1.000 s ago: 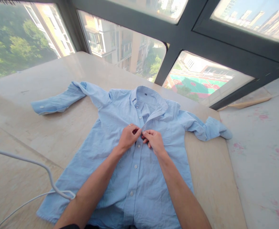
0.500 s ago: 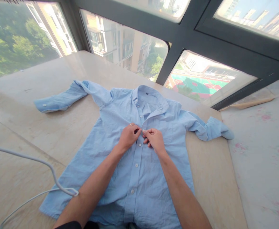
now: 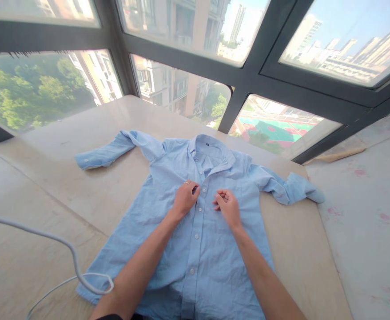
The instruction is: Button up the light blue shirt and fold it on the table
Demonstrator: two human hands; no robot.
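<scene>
Blue shirt (image 3: pixel 215 235) lies front-up on the surface (image 3: pixel 48 178), collar toward the window (image 3: pixel 185 89). Your left hand (image 3: pixel 186 198) is at the button strip (image 3: pixel 198 222), thumb and forefinger close together; can't tell if those fingers pinch cloth. Your right hand (image 3: pixel 227 205) is off the strip, fingers loosely curled; can't tell if the tips meet. It partly covers the chest pocket (image 3: pixel 231 184); contents unclear. Collar label (image 3: pixel 207 144): dark, too small to read.
</scene>
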